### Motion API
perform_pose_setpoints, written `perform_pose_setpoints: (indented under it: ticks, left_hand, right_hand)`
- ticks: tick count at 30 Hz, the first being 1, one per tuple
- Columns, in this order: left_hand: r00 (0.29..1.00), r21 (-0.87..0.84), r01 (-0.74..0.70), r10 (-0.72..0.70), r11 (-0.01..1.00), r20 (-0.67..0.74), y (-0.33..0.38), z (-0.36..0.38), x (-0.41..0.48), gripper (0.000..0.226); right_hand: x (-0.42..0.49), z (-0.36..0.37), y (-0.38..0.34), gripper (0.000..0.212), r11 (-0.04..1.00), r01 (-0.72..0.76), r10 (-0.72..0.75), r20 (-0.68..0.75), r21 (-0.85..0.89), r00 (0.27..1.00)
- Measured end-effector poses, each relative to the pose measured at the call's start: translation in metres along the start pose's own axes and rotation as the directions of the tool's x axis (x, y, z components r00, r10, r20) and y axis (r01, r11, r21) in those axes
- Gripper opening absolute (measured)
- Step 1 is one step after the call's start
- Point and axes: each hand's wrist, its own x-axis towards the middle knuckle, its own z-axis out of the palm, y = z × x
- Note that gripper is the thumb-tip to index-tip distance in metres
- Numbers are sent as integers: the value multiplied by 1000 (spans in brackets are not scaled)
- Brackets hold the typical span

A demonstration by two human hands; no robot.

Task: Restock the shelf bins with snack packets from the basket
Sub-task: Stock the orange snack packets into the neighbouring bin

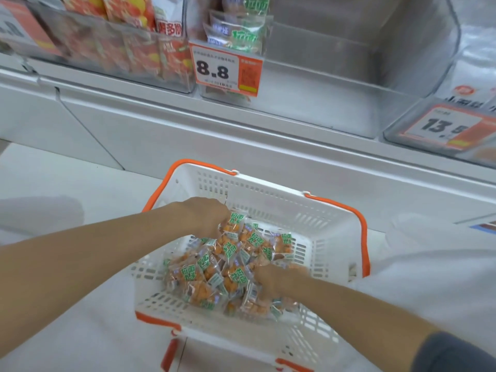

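While both hands are down in it, the basket (271,193) stands on the pale floor (80,318) in front of the shelf base (188,124).

- Basket: white slotted plastic with orange handles folded down along the rim. It is turned a little askew, its far wall facing the shelf and its far-right corner nearer the viewer than its far-left. Its long axis cannot be told from this angle.
- Snack packets (230,267): small clear wrappers with green labels and orange contents, heaped on the middle of the basket floor. They lie at mixed angles with no common direction. The heap stretches roughly from near left to far right.
- Left hand (206,217): at the far edge of the heap, fingers curled and pinching packets there.
- Right hand (271,277): at the near right of the heap, fingers bent down among the packets. It is blurred, so a grip cannot be told.
- Clear bin (349,76): on the shelf above, with like green-labelled packets (239,30) standing upright at its left end behind a price tag (222,68) reading 8.8.
- Left bin (120,47): red and orange packs, upright.
- Right tag (442,127): reads 13.5.
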Motion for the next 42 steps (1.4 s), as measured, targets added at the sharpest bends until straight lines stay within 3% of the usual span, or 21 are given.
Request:
perform_pose_setpoints:
  ticks: [3,5,11,15,20,23,27,30,31,33,35,39,42]
  left_hand:
    - [1000,-6,-4,4,1000,11,0,1,1,34]
    - [1000,-10,-10,10,1000,9,0,1,2,34]
    - [1000,-11,-11,11,1000,2,1,1,5,35]
    - [1000,-8,-19,19,1000,-15,3,2,5,36]
    - [1000,-35,-16,15,999,-27,5,0,4,38]
    - [999,-51,-4,1,999,-45,4,-4,2,37]
    - [999,-83,21,-24,996,-35,2,-7,2,37]
    - [999,-105,16,-21,994,-44,5,-12,-1,36]
    - [998,-106,12,-18,994,-55,6,-14,-2,35]
    - [997,-109,0,-8,994,-77,8,-15,-3,36]
    - [997,-125,-8,-2,992,-82,9,-15,-3,37]
    - [995,-99,-7,-2,995,-96,10,-16,-6,36]
    - [996,-64,37,-42,997,-81,6,-16,-2,22]
  right_hand:
    - [11,12,-4,12,1000,-9,9,-62,-3,998]
    - [18,19,-2,20,999,-16,20,-110,38,994]
    - [28,29,2,14,997,-53,61,-138,65,989]
    - [29,33,2,30,981,-102,125,-138,164,982]
    - [28,35,1,16,974,-101,127,-117,205,985]
    - [20,35,5,31,971,-66,95,-121,229,988]
    - [16,29,5,17,950,-103,156,-162,296,974]
    - [5,29,-3,10,955,-119,142,-67,272,988]
    - [6,35,-4,19,955,-131,143,-28,265,989]
    - [8,52,-9,60,948,-161,174,-23,273,985]
    - [11,62,-13,78,943,-182,206,-60,279,977]
    - [5,49,-9,77,973,-135,156,-99,189,983]
    - [-14,14,-4,61,935,-79,128,-121,345,984]
